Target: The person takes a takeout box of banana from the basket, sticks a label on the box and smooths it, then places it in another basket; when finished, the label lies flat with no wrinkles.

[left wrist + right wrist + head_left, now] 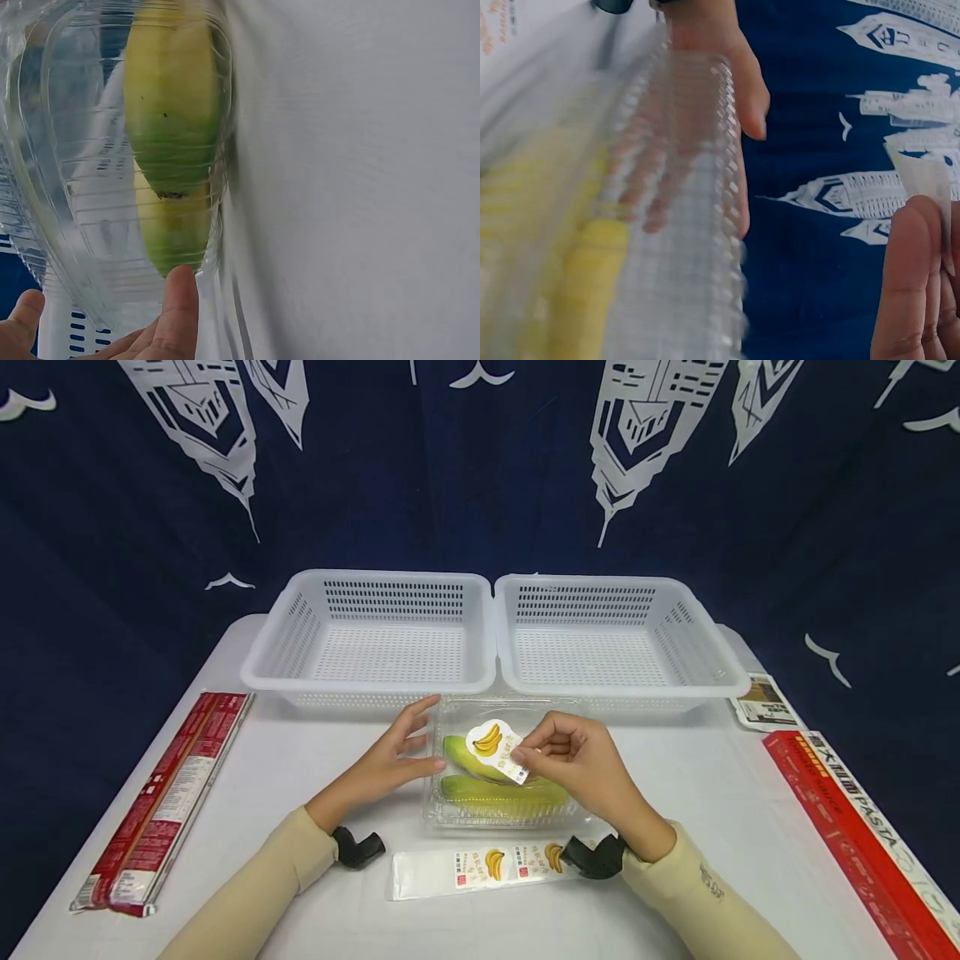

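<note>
My right hand [588, 764] pinches a white banana-picture sticker [487, 739] between thumb and fingers, above a clear plastic box [468, 714]. Two yellow-green bananas [498, 795] lie inside the box. In the right wrist view the sticker [924, 178] is seen nearly edge-on, partly hidden by the fingers. My left hand [378, 772] is at the box's left side, its fingers spread and relaxed. One of its fingertips [181, 289] is close against the box wall in the left wrist view; whether it touches I cannot tell. Nearest me lies a strip of banana stickers [427, 870].
Two white perforated baskets, left [367, 687] and right [622, 691], stand behind the box. A long red packet [168, 797] lies at left. At right are a red-and-white pasta packet [862, 843] and a small packet [768, 703]. A dark patterned cloth [465, 468] hangs behind.
</note>
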Tool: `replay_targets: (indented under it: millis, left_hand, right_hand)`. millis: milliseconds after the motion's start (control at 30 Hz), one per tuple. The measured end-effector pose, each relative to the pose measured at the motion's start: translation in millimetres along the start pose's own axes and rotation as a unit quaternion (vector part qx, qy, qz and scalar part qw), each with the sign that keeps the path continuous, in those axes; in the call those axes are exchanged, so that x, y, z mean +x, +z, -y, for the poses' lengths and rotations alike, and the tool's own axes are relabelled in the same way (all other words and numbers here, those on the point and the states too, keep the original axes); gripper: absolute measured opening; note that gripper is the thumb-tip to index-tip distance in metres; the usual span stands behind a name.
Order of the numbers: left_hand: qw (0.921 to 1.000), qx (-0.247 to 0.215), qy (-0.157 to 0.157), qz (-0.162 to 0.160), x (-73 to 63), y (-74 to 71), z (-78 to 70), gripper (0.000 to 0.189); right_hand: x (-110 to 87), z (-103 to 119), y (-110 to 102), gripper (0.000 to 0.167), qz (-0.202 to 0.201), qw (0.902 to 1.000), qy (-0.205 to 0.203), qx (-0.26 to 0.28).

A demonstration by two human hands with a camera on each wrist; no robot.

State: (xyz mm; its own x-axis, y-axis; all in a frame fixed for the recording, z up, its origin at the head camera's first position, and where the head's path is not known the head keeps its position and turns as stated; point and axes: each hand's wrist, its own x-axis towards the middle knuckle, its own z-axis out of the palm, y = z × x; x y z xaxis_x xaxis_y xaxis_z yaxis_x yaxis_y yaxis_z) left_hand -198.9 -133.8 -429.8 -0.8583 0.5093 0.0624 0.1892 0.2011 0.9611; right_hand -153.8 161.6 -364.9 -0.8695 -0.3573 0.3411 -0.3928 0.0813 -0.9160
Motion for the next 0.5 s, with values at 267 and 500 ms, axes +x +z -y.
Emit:
replay_targets:
  millis: [267, 500]
  left_hand:
    - [0.9997, -0.011, -0.017, 0.009, 6.1, 2.8, -2.1, 0.098]
    - [0.9998, -0.014, -0.016, 0.006, 8.2, 4.2, -0.4, 0.097]
  right_hand:
    - [9.8, 8.0, -15.2, 0.041, -0.024, 0.9977, 0.063, 0.008]
    - [14.1, 8.1, -17.7, 0.02, -0.046, 0.9959, 0.073, 0.029]
